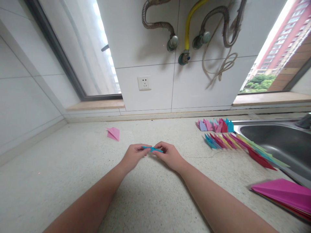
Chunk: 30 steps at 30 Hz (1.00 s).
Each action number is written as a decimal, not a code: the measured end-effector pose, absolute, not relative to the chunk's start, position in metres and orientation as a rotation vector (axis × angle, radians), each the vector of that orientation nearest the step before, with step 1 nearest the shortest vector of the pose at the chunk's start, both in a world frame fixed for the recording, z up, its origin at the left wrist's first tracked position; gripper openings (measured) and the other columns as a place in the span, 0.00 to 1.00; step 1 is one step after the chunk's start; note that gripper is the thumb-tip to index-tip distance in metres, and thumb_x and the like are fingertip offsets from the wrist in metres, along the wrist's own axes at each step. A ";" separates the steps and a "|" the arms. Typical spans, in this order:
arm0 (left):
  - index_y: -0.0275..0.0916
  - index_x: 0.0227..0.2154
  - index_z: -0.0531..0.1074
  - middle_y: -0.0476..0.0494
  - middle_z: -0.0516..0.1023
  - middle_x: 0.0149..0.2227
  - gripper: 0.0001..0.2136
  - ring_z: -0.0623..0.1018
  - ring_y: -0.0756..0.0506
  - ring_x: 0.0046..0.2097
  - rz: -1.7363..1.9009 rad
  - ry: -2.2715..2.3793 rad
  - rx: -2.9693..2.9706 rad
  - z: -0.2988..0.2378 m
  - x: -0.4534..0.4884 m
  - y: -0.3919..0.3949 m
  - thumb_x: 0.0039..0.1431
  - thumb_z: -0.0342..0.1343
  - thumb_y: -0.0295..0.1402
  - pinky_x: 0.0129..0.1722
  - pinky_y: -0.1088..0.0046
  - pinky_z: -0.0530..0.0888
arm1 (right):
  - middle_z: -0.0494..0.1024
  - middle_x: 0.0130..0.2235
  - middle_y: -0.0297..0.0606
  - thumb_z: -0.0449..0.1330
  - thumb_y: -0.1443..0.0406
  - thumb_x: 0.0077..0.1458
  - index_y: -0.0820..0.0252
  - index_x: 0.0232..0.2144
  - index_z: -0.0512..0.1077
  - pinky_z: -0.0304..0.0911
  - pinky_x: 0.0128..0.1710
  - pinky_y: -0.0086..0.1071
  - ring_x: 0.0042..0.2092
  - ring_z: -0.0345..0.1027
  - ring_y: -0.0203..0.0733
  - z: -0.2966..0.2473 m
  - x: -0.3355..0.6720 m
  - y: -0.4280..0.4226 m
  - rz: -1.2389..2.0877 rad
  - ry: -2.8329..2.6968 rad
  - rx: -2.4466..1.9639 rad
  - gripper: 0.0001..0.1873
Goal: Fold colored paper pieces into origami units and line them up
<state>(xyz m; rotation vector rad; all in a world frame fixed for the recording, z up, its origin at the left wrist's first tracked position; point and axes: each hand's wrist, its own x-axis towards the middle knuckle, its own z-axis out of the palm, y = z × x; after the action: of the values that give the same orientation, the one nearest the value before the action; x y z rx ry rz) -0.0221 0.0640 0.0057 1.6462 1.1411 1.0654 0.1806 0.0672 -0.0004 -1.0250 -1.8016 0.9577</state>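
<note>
My left hand point(133, 156) and my right hand point(169, 155) meet over the speckled countertop point(73, 168). Both pinch a narrow folded piece of blue paper point(152, 149) between their fingertips, one at each end. The paper is held just above the counter, roughly level. A folded pink paper piece point(113, 133) lies on the counter to the far left of my hands.
To the right lie a row of small folded paper pieces point(215, 125), a fan of long folded coloured strips point(233, 142) and a stack of coloured paper sheets point(286, 192) topped with pink. A steel sink point(279, 142) is at the right. Hoses and a wall socket point(144, 83) are on the tiled wall.
</note>
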 end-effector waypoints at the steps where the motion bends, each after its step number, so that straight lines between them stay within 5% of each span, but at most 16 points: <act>1: 0.39 0.39 0.81 0.43 0.82 0.33 0.12 0.76 0.46 0.33 1.067 1.140 1.672 0.007 -0.022 0.063 0.56 0.61 0.38 0.35 0.71 0.70 | 0.79 0.32 0.35 0.65 0.56 0.52 0.58 0.35 0.76 0.60 0.32 0.29 0.31 0.66 0.35 0.000 0.181 0.067 0.909 -1.813 -1.043 0.13; 10: 0.38 0.37 0.81 0.41 0.83 0.36 0.10 0.79 0.44 0.39 1.122 1.097 1.744 0.004 -0.021 0.063 0.56 0.62 0.37 0.42 0.69 0.72 | 0.77 0.29 0.34 0.62 0.60 0.55 0.59 0.32 0.76 0.57 0.30 0.28 0.29 0.63 0.34 -0.003 0.174 0.066 0.789 -1.811 -1.075 0.08; 19: 0.36 0.35 0.80 0.40 0.82 0.35 0.11 0.77 0.45 0.37 1.122 1.081 1.636 0.002 -0.018 0.065 0.53 0.64 0.37 0.39 0.70 0.71 | 0.75 0.28 0.33 0.60 0.62 0.57 0.59 0.31 0.75 0.57 0.31 0.28 0.30 0.64 0.35 -0.004 0.170 0.064 0.781 -1.811 -1.043 0.07; 30: 0.36 0.32 0.80 0.51 0.71 0.22 0.12 0.67 0.51 0.27 1.116 1.107 1.575 0.000 -0.023 0.068 0.55 0.61 0.41 0.28 0.75 0.61 | 0.74 0.26 0.33 0.61 0.59 0.56 0.60 0.32 0.75 0.55 0.29 0.28 0.29 0.62 0.35 -0.002 0.172 0.065 0.965 -1.808 -1.083 0.09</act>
<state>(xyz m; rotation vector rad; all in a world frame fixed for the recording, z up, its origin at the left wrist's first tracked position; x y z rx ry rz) -0.0225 0.0676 0.0003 1.5752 1.1072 1.1155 0.1715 0.0654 -0.0015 -1.0831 -1.8081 0.9650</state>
